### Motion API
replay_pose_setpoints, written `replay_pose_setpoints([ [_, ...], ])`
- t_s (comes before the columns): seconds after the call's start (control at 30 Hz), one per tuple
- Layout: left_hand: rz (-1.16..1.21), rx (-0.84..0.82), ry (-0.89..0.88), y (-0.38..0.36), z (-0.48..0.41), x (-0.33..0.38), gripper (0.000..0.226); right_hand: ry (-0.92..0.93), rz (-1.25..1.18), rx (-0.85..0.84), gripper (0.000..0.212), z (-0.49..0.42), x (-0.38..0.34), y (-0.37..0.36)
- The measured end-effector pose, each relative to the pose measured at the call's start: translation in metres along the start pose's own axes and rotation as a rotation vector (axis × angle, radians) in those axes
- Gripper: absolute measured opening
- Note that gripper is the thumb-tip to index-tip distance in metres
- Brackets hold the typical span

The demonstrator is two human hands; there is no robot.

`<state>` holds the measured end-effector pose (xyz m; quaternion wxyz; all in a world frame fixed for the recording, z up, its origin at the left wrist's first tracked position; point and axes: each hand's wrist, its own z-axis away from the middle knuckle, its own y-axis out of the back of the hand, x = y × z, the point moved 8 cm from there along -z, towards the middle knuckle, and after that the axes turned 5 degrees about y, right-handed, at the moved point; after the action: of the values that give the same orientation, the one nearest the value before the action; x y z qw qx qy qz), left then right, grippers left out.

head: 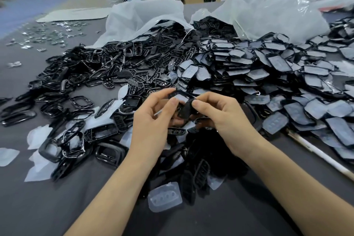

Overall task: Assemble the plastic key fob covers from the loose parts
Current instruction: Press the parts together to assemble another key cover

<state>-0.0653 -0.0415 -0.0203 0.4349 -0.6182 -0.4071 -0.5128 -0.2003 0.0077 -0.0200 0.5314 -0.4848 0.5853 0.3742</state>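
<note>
Hovering over the desk (57,207), a black key fob cover (182,96) is pinched by left hand (151,122) and right hand (228,120) fingers (208,95), partly hidden behind them; loose parts (229,67) are heaped at 12 o'clock.

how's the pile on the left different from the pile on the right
The left pile is open, hollow frames; the right pile is solid flat panels. The left pile is glossy black and tangled; the right pile shows pale grey faces, overlapping like shingles. Both are loose on the grey table.
</note>
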Motion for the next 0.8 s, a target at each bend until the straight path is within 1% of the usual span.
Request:
replay_pose_setpoints([
  [0.07,-0.04,0.036,-0.026,0.005,-0.002,0.001,0.015,-0.009,-0.027,-0.015,0.023,0.0,0.001,-0.003],
  [0.1,-0.044,0.049,-0.032,0.007,-0.003,0.002,0.015,-0.009,-0.061,0.01,0.026,-0.001,0.0,0.0],
  [0.17,-0.034,0.062,-0.033,0.01,-0.003,0.002,0.014,0.003,-0.13,0.114,0.029,-0.004,-0.004,0.014],
  [0.27,-0.031,0.049,-0.021,0.009,-0.003,0.002,0.015,-0.003,-0.231,0.261,0.028,-0.007,-0.006,0.035],
  [0.37,-0.052,0.011,-0.008,0.004,-0.002,0.001,0.014,-0.037,-0.278,0.29,0.031,-0.01,0.0,0.04],
  [0.43,-0.062,-0.023,-0.008,0.001,-0.001,0.002,0.019,-0.054,-0.251,0.289,0.032,-0.01,0.003,0.04],
  [0.53,-0.044,-0.042,-0.03,0.0,-0.001,0.005,0.024,-0.079,-0.22,0.215,0.026,-0.011,0.003,0.034],
  [0.6,-0.039,-0.013,-0.042,0.001,-0.001,0.005,0.023,-0.112,-0.202,0.108,0.025,-0.008,0.004,0.021],
  [0.7,0.001,0.019,-0.009,0.004,-0.001,0.0,0.023,-0.15,-0.18,-0.035,0.024,-0.003,0.008,0.0],
  [0.8,0.001,0.034,-0.007,0.006,-0.002,0.001,0.025,-0.149,-0.14,-0.066,0.014,-0.001,0.009,-0.004],
])
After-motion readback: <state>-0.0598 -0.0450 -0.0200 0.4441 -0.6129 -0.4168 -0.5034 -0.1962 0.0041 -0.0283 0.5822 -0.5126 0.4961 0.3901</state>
